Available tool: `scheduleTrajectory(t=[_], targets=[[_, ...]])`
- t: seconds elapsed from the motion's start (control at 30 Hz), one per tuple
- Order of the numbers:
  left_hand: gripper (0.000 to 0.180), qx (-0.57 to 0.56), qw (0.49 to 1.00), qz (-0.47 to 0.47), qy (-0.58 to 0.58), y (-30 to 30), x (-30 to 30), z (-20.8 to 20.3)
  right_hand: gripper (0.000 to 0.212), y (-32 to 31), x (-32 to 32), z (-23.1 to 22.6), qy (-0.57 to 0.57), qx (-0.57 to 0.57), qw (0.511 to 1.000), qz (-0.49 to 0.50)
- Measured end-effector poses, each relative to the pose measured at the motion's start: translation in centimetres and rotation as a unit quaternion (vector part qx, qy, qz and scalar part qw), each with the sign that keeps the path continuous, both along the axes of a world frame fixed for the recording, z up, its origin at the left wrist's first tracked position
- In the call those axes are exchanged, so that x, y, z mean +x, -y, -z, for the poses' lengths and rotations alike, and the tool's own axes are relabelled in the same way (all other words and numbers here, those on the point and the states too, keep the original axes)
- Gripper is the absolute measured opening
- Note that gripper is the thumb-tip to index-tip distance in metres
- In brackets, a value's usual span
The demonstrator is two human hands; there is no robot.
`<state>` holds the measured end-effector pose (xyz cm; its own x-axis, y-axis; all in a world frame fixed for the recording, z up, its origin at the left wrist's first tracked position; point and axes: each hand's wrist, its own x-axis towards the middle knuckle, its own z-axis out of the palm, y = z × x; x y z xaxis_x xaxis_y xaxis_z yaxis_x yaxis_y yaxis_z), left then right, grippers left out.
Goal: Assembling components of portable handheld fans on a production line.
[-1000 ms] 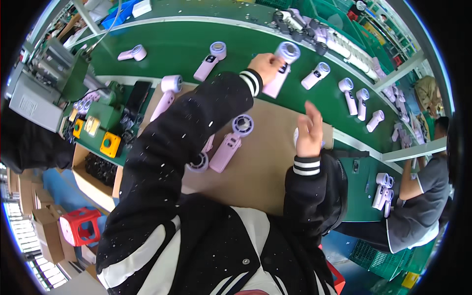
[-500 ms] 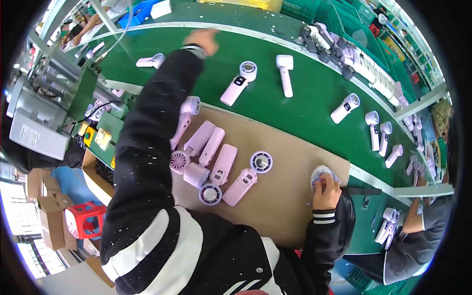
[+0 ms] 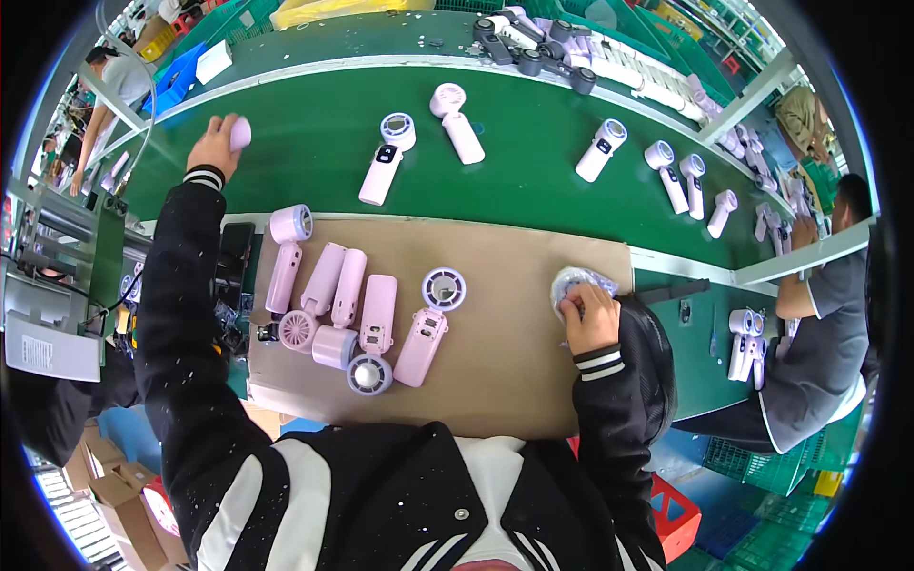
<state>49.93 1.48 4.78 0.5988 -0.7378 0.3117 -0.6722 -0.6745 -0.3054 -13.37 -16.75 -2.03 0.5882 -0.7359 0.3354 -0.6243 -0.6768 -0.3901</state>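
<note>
The fan is up at 10 o'clock, over the far left of the green table. The left hand has its fingers curled around it and hides most of it. The left arm reaches far out, almost straight. The right hand is at 3 o'clock, palm down, its fingers bent and pinched on a clear bag. I cannot tell what is in the bag. The right arm is bent and close to the body. The bag sits on a brown sheet. Five other fans lie on the sheet toward 9 o'clock. Six more fans lie on the green table, from 11 to 2 o'clock. Another person sits at 3 o'clock.
</note>
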Motion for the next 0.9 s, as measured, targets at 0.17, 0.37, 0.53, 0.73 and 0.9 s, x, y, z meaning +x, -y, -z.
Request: scheduleTrajectory(t=[0.17, 0.37, 0.53, 0.73, 0.9], targets=[[0.058, -0.101, 0.977, 0.176, -0.058, 3.6, -18.5, -11.8, 0.003, 0.7, -0.3, 1.1, 0.051, -0.030, 0.998, -0.005], [0.042, 0.104, 0.865, 0.337, -0.357, 6.3, -35.4, -13.3, 0.008, 0.9, -1.2, 2.1, 0.034, -0.054, 0.998, 0.007], [0.051, 0.227, 0.843, 0.345, -0.344, 10.7, -41.4, -3.2, 0.015, 0.7, -0.6, 3.1, -0.004, -0.090, 0.995, -0.033], [0.057, 0.071, 0.909, 0.325, -0.251, 8.1, -41.5, -1.4, 0.010, 0.7, -0.9, 2.2, 0.005, 0.019, 0.999, -0.030], [0.041, -0.191, 0.894, 0.249, -0.320, -1.8, -31.5, -4.2, 0.012, 0.4, -0.7, 1.6, 0.077, 0.030, 0.996, -0.021]])
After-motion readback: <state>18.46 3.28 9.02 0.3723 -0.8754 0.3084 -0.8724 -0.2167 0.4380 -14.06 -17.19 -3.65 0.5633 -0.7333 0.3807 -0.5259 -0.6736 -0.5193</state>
